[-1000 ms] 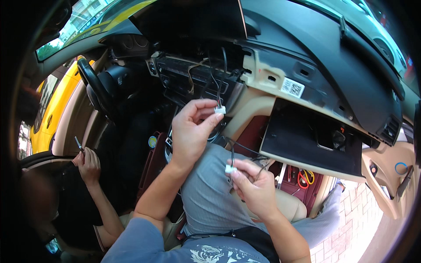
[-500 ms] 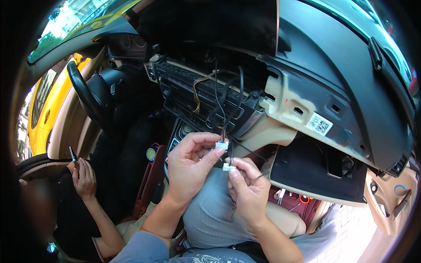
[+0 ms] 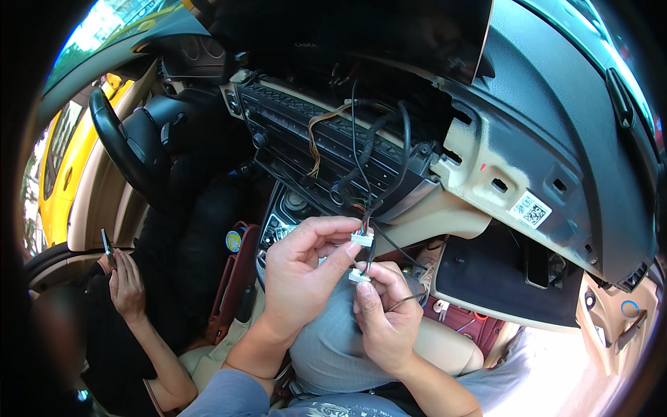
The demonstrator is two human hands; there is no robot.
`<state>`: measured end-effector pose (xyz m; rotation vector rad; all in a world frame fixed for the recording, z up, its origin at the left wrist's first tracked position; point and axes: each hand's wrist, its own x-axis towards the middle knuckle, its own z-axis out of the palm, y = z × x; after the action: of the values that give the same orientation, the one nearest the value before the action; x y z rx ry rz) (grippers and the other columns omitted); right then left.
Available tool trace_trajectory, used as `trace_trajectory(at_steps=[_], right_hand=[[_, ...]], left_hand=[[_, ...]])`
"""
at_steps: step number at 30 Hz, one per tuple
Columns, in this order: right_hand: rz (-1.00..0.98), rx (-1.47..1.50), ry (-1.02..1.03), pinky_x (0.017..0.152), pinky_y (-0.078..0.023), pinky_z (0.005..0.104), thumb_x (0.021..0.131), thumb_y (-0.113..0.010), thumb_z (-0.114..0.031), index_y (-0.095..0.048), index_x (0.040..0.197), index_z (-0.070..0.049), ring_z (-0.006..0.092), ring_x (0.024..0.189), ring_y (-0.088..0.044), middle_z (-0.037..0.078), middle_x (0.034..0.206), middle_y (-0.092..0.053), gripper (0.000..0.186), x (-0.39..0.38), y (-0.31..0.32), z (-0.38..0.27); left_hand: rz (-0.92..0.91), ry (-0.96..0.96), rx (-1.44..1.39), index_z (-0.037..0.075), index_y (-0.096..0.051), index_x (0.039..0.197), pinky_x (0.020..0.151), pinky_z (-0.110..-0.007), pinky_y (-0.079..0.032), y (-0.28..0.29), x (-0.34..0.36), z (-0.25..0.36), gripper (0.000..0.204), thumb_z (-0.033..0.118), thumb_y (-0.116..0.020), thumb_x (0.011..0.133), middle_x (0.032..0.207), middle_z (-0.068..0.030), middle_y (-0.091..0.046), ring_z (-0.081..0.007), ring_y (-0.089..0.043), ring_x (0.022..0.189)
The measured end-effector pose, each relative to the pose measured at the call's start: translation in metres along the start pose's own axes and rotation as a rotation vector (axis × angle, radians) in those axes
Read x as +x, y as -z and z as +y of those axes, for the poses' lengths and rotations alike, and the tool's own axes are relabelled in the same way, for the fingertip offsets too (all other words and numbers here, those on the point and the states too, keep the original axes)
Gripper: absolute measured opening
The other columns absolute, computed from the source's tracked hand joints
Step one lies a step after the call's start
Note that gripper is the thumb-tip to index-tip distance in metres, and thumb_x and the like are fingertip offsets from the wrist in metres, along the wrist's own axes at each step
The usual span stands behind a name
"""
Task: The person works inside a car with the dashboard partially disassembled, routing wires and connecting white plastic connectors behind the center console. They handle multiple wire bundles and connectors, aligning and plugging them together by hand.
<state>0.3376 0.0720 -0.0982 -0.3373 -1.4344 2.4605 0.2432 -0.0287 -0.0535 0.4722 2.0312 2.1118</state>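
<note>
Between the thumb and fingers of my left hand [image 3: 302,267] is a white multi-pin wire connector [image 3: 362,240], its coloured wires running up toward the dashboard. My right hand [image 3: 389,316] pinches a second white connector [image 3: 358,276] with dark wires, just below the first. The two connectors are close together but apart. A black cable [image 3: 404,149] loops down from the opened dash to the same bundle. Brown wires [image 3: 316,139] hang over the radio and control panel [image 3: 299,139] behind my hands.
Above the opened dash stands a large dark screen [image 3: 347,35]. To the right, the lowered glovebox lid [image 3: 479,271] holds a phone [image 3: 536,265]. A steering wheel [image 3: 114,149] is at left, where another person's hand [image 3: 127,288] holds a phone.
My view has shifted slightly, so the dash appears lower and farther right. Both hands still hold their connectors, and the right one's connector has turned a little.
</note>
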Motion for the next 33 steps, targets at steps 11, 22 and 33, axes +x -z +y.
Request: trace_trajectory(at_steps=[11, 22, 33], right_hand=[[0.006, -0.063, 0.129, 0.068, -0.045, 0.0204, 0.096, -0.063, 0.008, -0.062, 0.121, 0.005, 0.0065, 0.08, -0.054, 0.007, 0.11, -0.058, 0.024, 0.005, -0.001, 0.002], [-0.003, -0.097, 0.195, 0.065, -0.043, 0.0202, 0.094, -0.064, 0.009, -0.065, 0.114, 0.003, 0.006, 0.078, -0.053, 0.007, 0.11, -0.058, 0.021, 0.012, 0.001, 0.008], [-0.004, 0.002, 0.165, 0.076, -0.048, 0.0213, 0.093, -0.064, 0.012, -0.063, 0.118, 0.006, 0.01, 0.09, -0.062, 0.01, 0.112, -0.059, 0.026, 0.015, 0.0, 0.009]], left_hand=[[0.012, 0.066, -0.042, -0.006, -0.064, 0.117, 0.08, -0.026, -0.059, -0.001, -0.002, 0.005, 0.023, -0.005, -0.065, 0.094, 0.112, -0.0191, -0.073, -0.0188, -0.073, 0.097], [0.025, 0.107, -0.081, -0.007, -0.058, 0.121, 0.085, -0.027, -0.06, 0.0, -0.004, 0.006, 0.027, -0.008, -0.064, 0.095, 0.111, -0.0178, -0.072, -0.0203, -0.073, 0.1], [0.044, 0.094, -0.023, -0.005, -0.057, 0.118, 0.083, -0.028, -0.06, 0.002, -0.007, 0.002, 0.026, -0.006, -0.067, 0.094, 0.111, -0.0241, -0.073, -0.0217, -0.074, 0.098]])
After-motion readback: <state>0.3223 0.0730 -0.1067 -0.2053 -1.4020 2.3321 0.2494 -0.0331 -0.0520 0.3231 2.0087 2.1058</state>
